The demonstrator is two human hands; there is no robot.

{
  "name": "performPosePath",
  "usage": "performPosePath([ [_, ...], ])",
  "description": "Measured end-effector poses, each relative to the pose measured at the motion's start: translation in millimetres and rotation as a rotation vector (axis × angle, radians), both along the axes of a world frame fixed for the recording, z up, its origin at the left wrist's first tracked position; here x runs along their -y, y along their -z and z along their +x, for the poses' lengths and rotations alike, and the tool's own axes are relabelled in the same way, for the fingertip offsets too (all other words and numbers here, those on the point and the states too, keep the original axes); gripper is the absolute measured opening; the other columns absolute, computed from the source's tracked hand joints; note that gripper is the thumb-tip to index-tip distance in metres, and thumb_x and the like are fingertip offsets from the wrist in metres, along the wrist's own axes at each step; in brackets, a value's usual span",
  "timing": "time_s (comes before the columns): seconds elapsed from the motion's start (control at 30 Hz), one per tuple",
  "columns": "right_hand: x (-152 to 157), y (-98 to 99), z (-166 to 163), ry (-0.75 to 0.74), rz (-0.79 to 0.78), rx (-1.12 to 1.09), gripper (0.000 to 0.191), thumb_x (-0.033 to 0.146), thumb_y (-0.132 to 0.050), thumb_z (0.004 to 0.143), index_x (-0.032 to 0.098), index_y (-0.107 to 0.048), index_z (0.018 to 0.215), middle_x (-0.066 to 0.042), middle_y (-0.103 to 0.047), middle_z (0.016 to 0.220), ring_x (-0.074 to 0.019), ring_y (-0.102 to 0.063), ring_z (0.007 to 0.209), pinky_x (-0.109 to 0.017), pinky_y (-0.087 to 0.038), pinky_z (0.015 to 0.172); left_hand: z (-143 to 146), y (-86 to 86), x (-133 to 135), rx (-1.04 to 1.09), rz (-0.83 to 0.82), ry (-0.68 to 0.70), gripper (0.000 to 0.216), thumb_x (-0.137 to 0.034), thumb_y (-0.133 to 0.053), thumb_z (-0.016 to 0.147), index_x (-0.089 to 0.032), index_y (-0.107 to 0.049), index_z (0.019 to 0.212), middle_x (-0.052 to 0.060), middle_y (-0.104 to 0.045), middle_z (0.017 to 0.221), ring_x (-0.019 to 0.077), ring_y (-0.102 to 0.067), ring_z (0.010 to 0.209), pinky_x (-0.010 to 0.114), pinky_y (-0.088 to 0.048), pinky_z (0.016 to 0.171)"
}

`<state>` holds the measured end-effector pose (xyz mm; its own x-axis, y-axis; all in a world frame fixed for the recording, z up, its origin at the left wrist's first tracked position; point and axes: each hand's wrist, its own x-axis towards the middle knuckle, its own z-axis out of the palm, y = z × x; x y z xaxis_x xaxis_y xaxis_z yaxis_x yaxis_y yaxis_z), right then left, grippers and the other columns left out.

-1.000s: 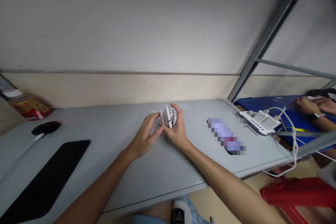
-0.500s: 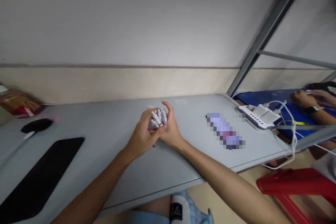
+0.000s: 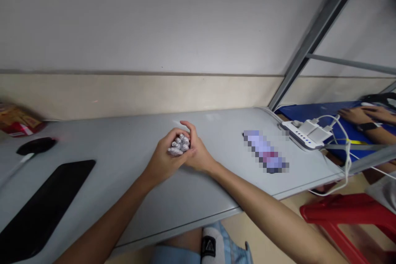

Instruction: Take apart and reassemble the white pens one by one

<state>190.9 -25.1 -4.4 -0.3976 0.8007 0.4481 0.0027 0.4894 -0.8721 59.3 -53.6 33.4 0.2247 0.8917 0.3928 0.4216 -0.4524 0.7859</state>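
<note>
A bundle of several slim, silvery, pen-like sticks (image 3: 180,144) is clasped between my two hands, its round, shiny ends pointing up toward me. My left hand (image 3: 165,154) wraps the bundle from the left, with the thumb lying across its near side. Pressed against the other side is my right hand (image 3: 199,152), closed round the sticks with one finger sticking up. The lower parts of the sticks are hidden by my palms and fingers. Both hands are just above the grey table (image 3: 123,140).
A phone (image 3: 266,152), blurred out, lies to the right, near a white power strip (image 3: 305,135) with plugs and cables. A black mat (image 3: 49,206), a dark mouse-like object (image 3: 36,146) and a red package (image 3: 20,119) are at left. Another person's hands (image 3: 361,116) rest beyond the metal frame (image 3: 297,66).
My hands and the bundle have shifted slightly left. The sticks have tilted, so their ends now face me more directly. The other person's hands have moved a little.
</note>
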Motion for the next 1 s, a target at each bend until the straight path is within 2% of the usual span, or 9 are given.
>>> performPosePath([
  [0.13,-4.2,3.2,1.3,-0.122,-0.047,-0.012,0.110,0.024,-0.079,0.063,0.024,-0.007,0.146,-0.007,-0.061,0.109,-0.0189,-0.061,0.093,-0.033,-0.052,0.078,-2.9,-2.3,0.3,0.041,-0.040,0.017,0.017,-0.031,-0.065,0.077,-0.020,-0.055,0.084,-0.001,-0.062,0.082,0.0152,-0.059,0.077,0.028,-0.047,0.072],
  [0.2,-5.3,4.4,0.5,-0.144,-0.045,0.018,0.109,0.028,-0.082,0.060,0.023,-0.014,0.145,-0.008,-0.059,0.118,-0.0204,-0.060,0.100,-0.033,-0.051,0.082,-4.6,-2.4,-0.4,0.088,-0.076,-0.006,0.018,-0.031,-0.067,0.076,-0.020,-0.054,0.084,-0.001,-0.061,0.079,0.0152,-0.059,0.075,0.028,-0.048,0.071],
  [0.27,-5.6,6.4,-2.1,-0.116,-0.025,0.072,0.097,0.033,-0.082,0.060,0.023,-0.029,0.140,-0.007,-0.059,0.120,-0.0214,-0.060,0.103,-0.032,-0.051,0.083,-5.5,-2.5,-1.4,0.168,-0.118,-0.016,0.022,-0.029,-0.069,0.074,-0.021,-0.053,0.086,-0.002,-0.060,0.078,0.0149,-0.059,0.072,0.028,-0.049,0.068],
  [0.37,-5.4,10.3,-8.0,-0.073,-0.015,0.169,0.068,0.039,-0.078,0.066,0.022,-0.050,0.126,-0.002,-0.065,0.104,-0.0199,-0.062,0.090,-0.030,-0.051,0.075,-4.6,-3.0,-3.7,0.283,-0.155,-0.001,0.035,-0.024,-0.074,0.069,-0.022,-0.050,0.094,-0.002,-0.061,0.079,0.0142,-0.060,0.072,0.027,-0.050,0.067],
  [0.47,-5.1,11.8,-11.7,0.024,0.045,0.291,0.055,0.041,-0.076,0.069,0.023,-0.057,0.117,-0.001,-0.066,0.097,-0.0201,-0.060,0.086,-0.031,-0.047,0.075,-2.3,-2.5,-7.3,0.347,-0.158,0.007,0.040,-0.020,-0.076,0.065,-0.023,-0.050,0.095,-0.003,-0.062,0.079,0.0134,-0.061,0.071,0.027,-0.051,0.069],
  [0.63,-3.1,6.7,-8.6,0.212,0.093,0.531,0.064,0.047,-0.077,0.069,0.026,-0.054,0.125,-0.005,-0.062,0.107,-0.0268,-0.050,0.100,-0.039,-0.038,0.084,0.6,5.3,-14.3,0.425,-0.185,-0.010,0.047,-0.019,-0.078,0.063,-0.022,-0.050,0.100,-0.004,-0.063,0.078,0.0146,-0.065,0.075,0.029,-0.053,0.076],
  [0.87,-4.4,-4.5,5.6,0.141,0.164,0.607,0.090,0.063,-0.077,0.059,0.025,-0.046,0.134,-0.009,-0.057,0.111,-0.0282,-0.045,0.104,-0.041,-0.034,0.088,-3.9,4.4,-15.6,0.463,-0.196,-0.078,0.022,-0.028,-0.075,0.070,-0.018,-0.059,0.081,0.000,-0.064,0.083,0.0149,-0.065,0.079,0.029,-0.053,0.076],
  [0.93,-8.2,-8.4,12.1,0.136,0.152,0.560,0.079,0.062,-0.077,0.061,0.022,-0.053,0.125,-0.008,-0.058,0.108,-0.0260,-0.046,0.102,-0.040,-0.035,0.088,-7.1,-0.2,-14.9,0.432,-0.201,-0.108,0.022,-0.029,-0.076,0.069,-0.018,-0.060,0.079,0.000,-0.064,0.081,0.0147,-0.064,0.076,0.028,-0.053,0.074],
  [1.0,-11.5,-12.7,18.0,0.089,0.116,0.464,0.057,0.057,-0.075,0.066,0.016,-0.061,0.105,-0.006,-0.059,0.097,-0.0198,-0.050,0.090,-0.032,-0.039,0.081,-10.8,-4.2,-14.2,0.393,-0.204,-0.114,0.023,-0.031,-0.076,0.068,-0.018,-0.059,0.079,0.000,-0.063,0.079,0.0142,-0.062,0.073,0.027,-0.053,0.070],
])
